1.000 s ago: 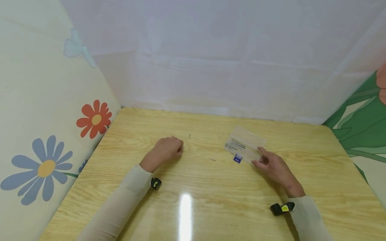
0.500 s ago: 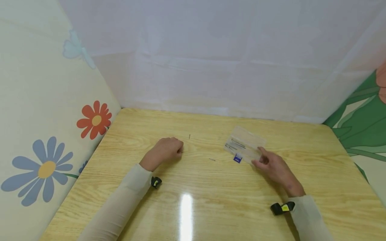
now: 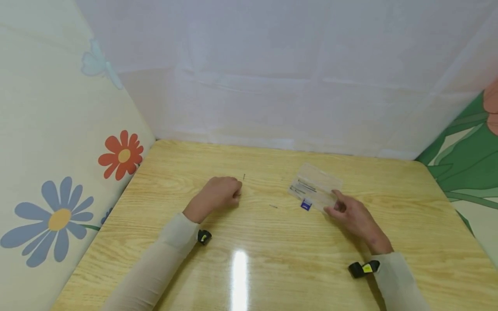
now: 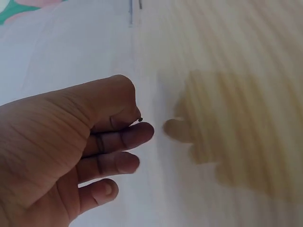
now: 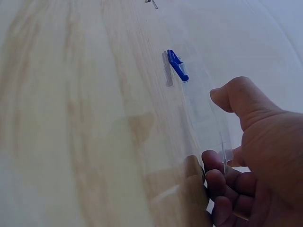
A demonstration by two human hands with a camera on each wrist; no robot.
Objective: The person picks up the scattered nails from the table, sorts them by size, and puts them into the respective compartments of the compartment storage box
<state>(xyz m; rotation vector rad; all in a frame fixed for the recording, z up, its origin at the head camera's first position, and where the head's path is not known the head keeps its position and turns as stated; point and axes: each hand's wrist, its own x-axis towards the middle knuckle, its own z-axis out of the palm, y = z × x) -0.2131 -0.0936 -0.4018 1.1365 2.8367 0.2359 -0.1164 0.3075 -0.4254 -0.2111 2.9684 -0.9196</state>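
Note:
My left hand (image 3: pixel 218 194) hovers over the left-middle of the table with its fingers curled. In the left wrist view, the hand's thumb and forefinger pinch a tiny dark-tipped piece (image 4: pixel 140 119), mostly hidden by the fingers. Close beyond the knuckles lies a thin nail-like piece (image 3: pixel 244 176). Another thin nail-like piece (image 3: pixel 273 206) lies between the hands. My right hand (image 3: pixel 352 216) grips the near right end of a clear flat plastic case (image 3: pixel 320 176). Several thin dark rods (image 3: pixel 307 185) show in the case. A blue latch (image 5: pixel 176 66) sits on its long side.
The wood-grain table (image 3: pixel 295 259) has a white cloth backdrop (image 3: pixel 249 86) at its far edge. A flower-printed cloth (image 3: pixel 58 129) hangs at the left and a leaf-printed one (image 3: pixel 467 168) at the right. Black bands with small boxes are worn on both wrists.
The left hand has shifted slightly right, closer to the far nail-like piece. The right hand and the plastic case have stayed put.

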